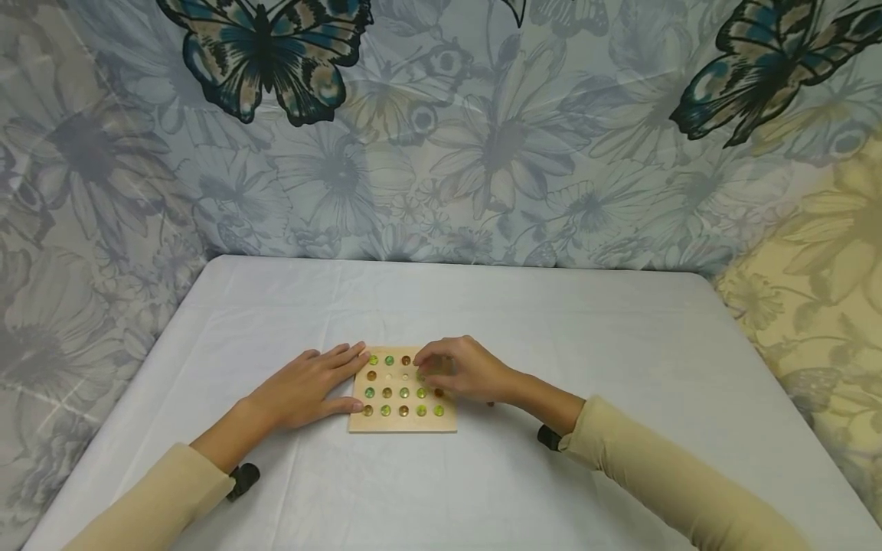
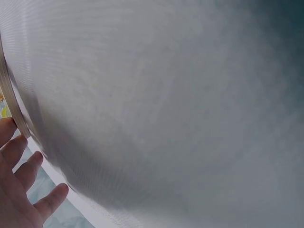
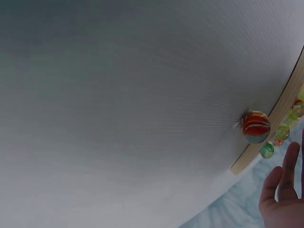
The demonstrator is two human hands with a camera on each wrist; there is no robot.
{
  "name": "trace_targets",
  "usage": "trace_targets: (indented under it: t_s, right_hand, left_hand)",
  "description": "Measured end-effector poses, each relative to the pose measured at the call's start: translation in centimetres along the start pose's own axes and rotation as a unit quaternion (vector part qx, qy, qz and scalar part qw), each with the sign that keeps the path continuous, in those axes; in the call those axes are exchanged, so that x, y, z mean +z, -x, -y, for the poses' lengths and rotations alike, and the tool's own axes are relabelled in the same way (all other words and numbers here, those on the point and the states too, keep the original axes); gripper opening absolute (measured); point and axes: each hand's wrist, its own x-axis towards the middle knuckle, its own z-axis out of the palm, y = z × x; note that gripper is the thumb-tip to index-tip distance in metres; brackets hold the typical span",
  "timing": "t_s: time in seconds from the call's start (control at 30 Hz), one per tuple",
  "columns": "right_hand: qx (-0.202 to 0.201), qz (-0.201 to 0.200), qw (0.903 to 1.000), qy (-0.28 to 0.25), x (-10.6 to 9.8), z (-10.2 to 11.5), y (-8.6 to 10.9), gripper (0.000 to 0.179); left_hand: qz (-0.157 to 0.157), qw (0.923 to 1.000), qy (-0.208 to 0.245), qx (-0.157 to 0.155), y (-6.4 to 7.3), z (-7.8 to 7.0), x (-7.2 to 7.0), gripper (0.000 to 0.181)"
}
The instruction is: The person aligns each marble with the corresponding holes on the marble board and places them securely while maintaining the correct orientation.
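Observation:
A square wooden board (image 1: 403, 427) lies on the white cloth, bearing rows of green, yellow-green and brown glass marbles (image 1: 404, 392). Two hollows in its second row hold no marble. My left hand (image 1: 313, 386) rests at the board's left side, fingers stretched out, with fingertips on the far corner and thumb on the near left edge. Over the right part of the board, my right hand (image 1: 472, 371) has thumb and fingers bent together, pinching at a green marble (image 1: 420, 376) in the second row. The palm and fingers cover several marbles there.
A loose marble with red-orange swirls (image 3: 256, 127) sits on the cloth against the board's right side, partly behind the right hand in the head view. The white table (image 1: 551, 306) backs onto a butterfly-and-flower fabric (image 1: 496, 145).

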Motion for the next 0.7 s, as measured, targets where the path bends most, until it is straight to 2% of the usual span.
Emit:
trace_targets:
  t_s: [0.3, 0.43, 0.7]
  right_hand:
    - [-0.007, -0.006, 0.9999, -0.005, 0.9, -0.1, -1.6, 0.024]
    - [0.01, -0.003, 0.9999, -0.006, 1.2, 0.1, -2.0, 0.024]
    - [0.017, 0.003, 0.9995, 0.025, 1.6, 0.2, -2.6, 0.026]
  left_hand:
    - [0.0, 1.0, 0.003, -0.003, 0.1, 0.0, 0.0, 0.082]
    - [-0.002, 1.0, 0.005, -0.001, 0.1, 0.1, 0.0, 0.081]
    - [-0.007, 1.0, 0.003, 0.006, 0.1, 0.1, -0.1, 0.081]
